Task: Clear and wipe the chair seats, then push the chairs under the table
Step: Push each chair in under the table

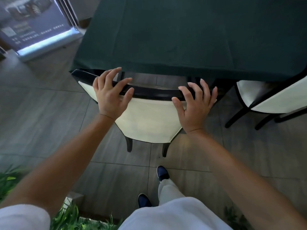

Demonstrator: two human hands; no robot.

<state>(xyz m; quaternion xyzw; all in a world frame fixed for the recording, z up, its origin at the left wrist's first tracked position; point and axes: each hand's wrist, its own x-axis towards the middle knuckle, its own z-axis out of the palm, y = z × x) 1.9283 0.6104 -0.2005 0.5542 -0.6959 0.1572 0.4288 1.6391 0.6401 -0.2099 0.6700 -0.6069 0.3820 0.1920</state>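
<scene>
Currently, left hand (110,95): resting flat on the chair's black top rail (154,92), fingers spread and lifted, gripping nothing.
Right hand (195,103): likewise lying palm-down on the rail's other end, fingers splayed, not clenching.
Chair (147,120): standing with its cream backrest facing the person, its seat already sitting under the counter (191,35); the seat itself is hidden.
Counter cloth: dark green, hanging down and touching the rail.
Neighbouring chair (272,97): sitting just beside, at the right.
Advice: pushing evenly through both palms, keeping the chair square, easing off as the rail is meeting the cloth.
</scene>
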